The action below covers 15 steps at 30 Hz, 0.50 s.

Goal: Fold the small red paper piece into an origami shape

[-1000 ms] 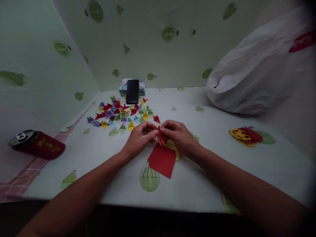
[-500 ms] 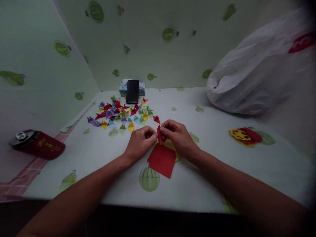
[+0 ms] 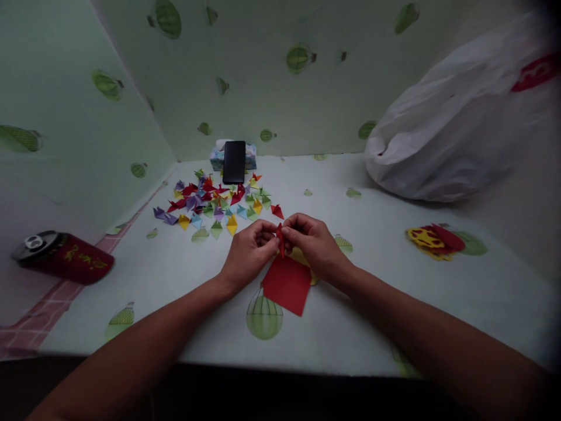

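A small folded piece of red origami paper [image 3: 281, 241] stands narrow and upright between my hands. My left hand [image 3: 255, 245] pinches its left side with thumb and fingers. On its other side, my right hand [image 3: 310, 238] grips it between thumb and bent forefinger. Just below lies a flat square of red paper [image 3: 287, 286], partly over a yellow paper piece [image 3: 313, 277] that my right hand mostly hides. Beyond my hands, a loose pile of folded paper cranes [image 3: 214, 202] in several colours spreads to the left, with one red crane [image 3: 277, 211] nearest my fingers.
A black phone [image 3: 234, 162] leans on a tissue box [image 3: 216, 158] at the back. On the left is a dark red can [image 3: 72, 257]. A white plastic bag [image 3: 438, 140] bulges at the back right, with red and yellow cutouts [image 3: 432, 241] in front of it.
The red folded paper looks slightly narrower and tilted differently between my fingertips. Both hands keep their pinch in nearly the same place; the whole view has shifted a little.
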{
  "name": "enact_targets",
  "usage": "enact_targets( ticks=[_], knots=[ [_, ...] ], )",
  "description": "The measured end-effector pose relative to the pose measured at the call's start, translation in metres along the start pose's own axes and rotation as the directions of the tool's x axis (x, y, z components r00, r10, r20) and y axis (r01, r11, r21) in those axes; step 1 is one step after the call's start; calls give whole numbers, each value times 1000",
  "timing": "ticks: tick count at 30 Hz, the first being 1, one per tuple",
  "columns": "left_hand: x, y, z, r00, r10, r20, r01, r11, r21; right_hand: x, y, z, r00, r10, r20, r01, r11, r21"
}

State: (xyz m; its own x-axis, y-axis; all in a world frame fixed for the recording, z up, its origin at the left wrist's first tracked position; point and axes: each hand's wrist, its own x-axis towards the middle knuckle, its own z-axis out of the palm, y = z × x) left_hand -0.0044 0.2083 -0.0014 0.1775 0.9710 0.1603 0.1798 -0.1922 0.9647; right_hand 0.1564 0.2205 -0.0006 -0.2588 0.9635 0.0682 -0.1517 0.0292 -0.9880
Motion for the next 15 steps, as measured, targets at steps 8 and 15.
enact_targets(
  ticks=[8, 15],
  knots=[
    [2, 6, -2, 997, -42, -63, 41, 999, -13, 0, -4, 0, 998, 62, 13, -62, 998, -31],
    [4, 7, -4, 997, -43, -59, 40, 998, -53, 2, -5, -2, 989, 142, 46, -141, 990, -25]
  ],
)
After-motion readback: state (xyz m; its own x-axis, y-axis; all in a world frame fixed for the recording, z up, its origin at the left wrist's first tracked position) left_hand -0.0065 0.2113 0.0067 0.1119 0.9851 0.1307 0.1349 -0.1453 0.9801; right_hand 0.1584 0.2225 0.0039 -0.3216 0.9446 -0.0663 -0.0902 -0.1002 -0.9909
